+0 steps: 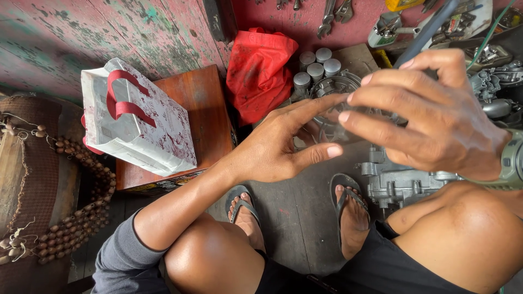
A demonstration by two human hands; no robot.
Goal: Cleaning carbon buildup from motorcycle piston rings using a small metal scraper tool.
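Note:
I sit low with both knees up and my feet in sandals on the floor. My left hand point(283, 142) is held out in front, palm up, fingers spread, holding nothing. Its fingertips almost meet those of my right hand point(436, 111), which wears an olive watch point(512, 162). My right hand's fingers curl around a dark rod point(427, 30) that sticks out toward the upper right. Below both hands lie a round metal engine cover point(335, 87) and a grey engine casing point(397, 182), partly hidden by my hands and right knee.
A white bag with red handles point(136, 117) lies on a wooden box point(204, 111) at left. Beside it is a red plastic bag point(259, 68) and several silver cylinders point(316, 64). Wrenches point(331, 15) hang on the red wall. A beaded mat point(71, 218) is at far left.

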